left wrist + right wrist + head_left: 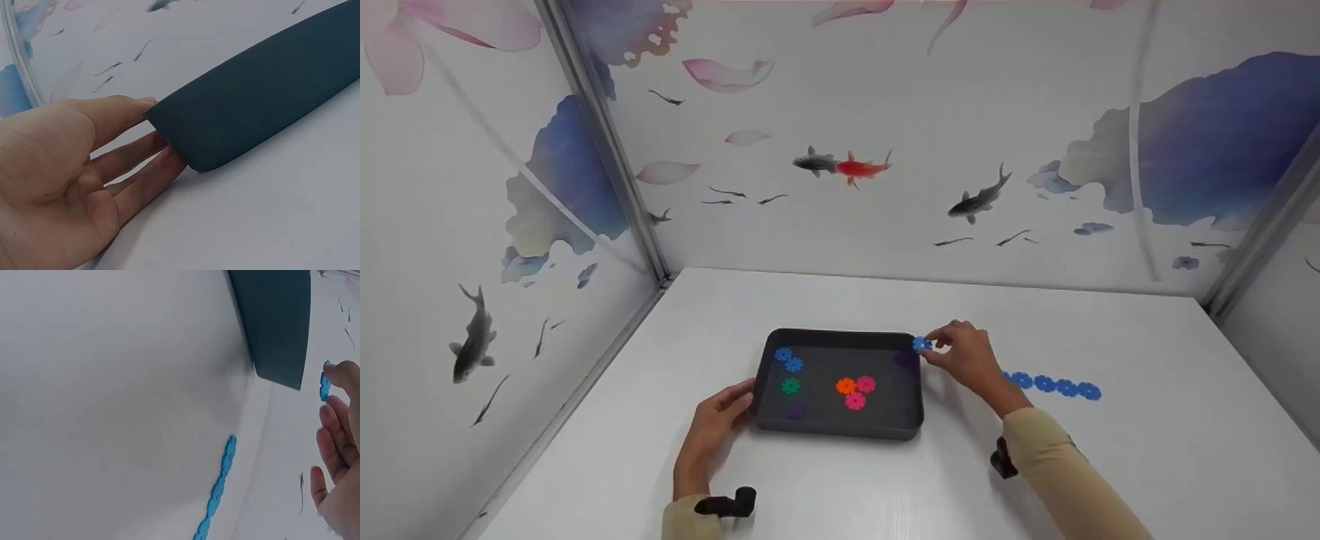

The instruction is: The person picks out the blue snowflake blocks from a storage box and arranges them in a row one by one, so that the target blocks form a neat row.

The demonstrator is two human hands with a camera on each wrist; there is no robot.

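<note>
A dark grey tray [840, 432] stands on the white table, with small notched plastic discs in several colours inside it. My left hand [717, 426] holds the tray's left side; in the left wrist view the thumb lies at the rim and other fingers are against the wall below. My right hand [969, 355] pinches a blue notched disc [922, 344] between thumb and finger, at the tray's back right corner. The right wrist view shows this blue disc [325, 381] edge-on, apart from the tray wall [275, 326].
A row of blue discs [1066, 388] lies on the table right of the tray, partly behind the right wrist. Inside the tray are orange [846, 385], pink [855, 401], green [790, 385], blue [793, 364] and dark purple [796, 409] discs. Printed wall panels [885, 240] enclose the table.
</note>
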